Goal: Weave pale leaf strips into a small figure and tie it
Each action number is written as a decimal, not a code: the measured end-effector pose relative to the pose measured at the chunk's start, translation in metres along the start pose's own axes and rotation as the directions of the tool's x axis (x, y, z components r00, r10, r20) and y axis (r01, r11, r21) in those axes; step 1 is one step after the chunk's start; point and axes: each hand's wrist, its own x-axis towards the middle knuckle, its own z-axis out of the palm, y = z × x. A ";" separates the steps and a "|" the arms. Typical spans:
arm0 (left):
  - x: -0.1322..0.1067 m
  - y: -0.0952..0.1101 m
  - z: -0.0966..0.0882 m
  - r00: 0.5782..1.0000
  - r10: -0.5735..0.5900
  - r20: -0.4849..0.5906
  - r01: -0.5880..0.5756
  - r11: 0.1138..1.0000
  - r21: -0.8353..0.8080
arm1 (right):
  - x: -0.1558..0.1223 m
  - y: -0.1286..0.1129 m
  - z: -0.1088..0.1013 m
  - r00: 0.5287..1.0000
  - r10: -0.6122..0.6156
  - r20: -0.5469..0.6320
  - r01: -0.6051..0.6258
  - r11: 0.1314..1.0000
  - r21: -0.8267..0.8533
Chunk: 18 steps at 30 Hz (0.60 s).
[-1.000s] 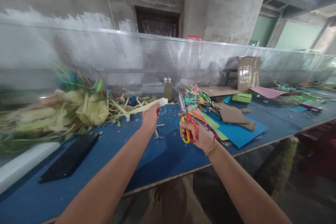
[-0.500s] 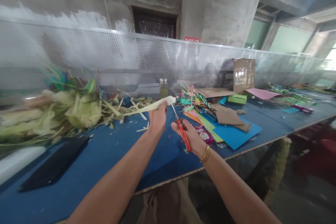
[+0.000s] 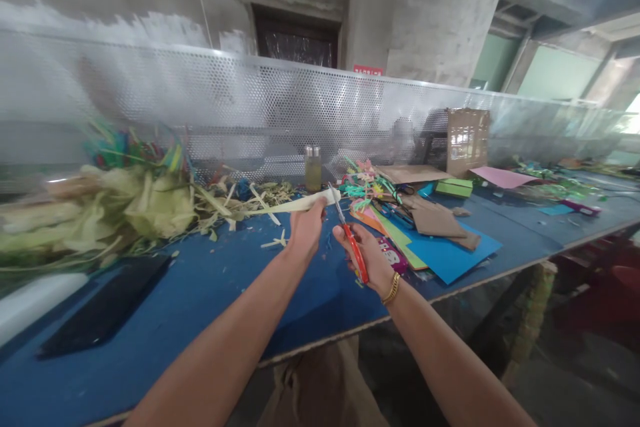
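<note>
My left hand (image 3: 309,221) pinches a long, pale yellow-green strip (image 3: 280,206) near its right end, the rest stretching left toward the pile. Whether the strip is paper or dried leaf I cannot tell. Held in my right hand (image 3: 371,255) is a pair of red-handled scissors (image 3: 356,255), its metal blades pointing up at the strip's right end. The blades seem to meet the strip there. Beneath both hands lies the blue table (image 3: 280,280), with small pale offcuts (image 3: 277,241) left of my left hand.
At left are a heap of pale leafy material (image 3: 160,203) and a black flat object (image 3: 107,303). A lidded bottle (image 3: 313,170) stands behind my hands. Coloured craft pieces (image 3: 363,187), blue paper (image 3: 450,257) and cardboard (image 3: 435,219) lie right. A perforated metal screen (image 3: 240,93) runs along the back.
Both hands have shifted slightly right with the strip and scissors. The scissor blades now overlap the strip's right end more, and the strip's end looks narrower.
</note>
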 end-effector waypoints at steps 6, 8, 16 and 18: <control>0.006 0.003 -0.007 0.995 -0.097 0.012 0.097 0.995 0.001 | 0.010 0.009 -0.003 0.999 0.011 -0.047 -0.012 1.000 -0.009; 0.011 0.006 -0.016 0.981 -0.185 0.057 0.183 0.982 0.033 | 0.020 0.013 -0.006 0.996 0.001 -0.090 -0.004 0.999 -0.038; 0.034 0.011 -0.070 0.917 -0.365 0.160 0.357 0.931 0.077 | 0.078 0.032 0.008 0.987 0.140 -0.078 -0.160 0.841 -0.518; 0.038 0.009 -0.082 0.912 -0.370 0.177 0.362 0.929 0.082 | 0.086 0.032 0.013 0.985 0.158 -0.071 -0.163 0.700 -0.696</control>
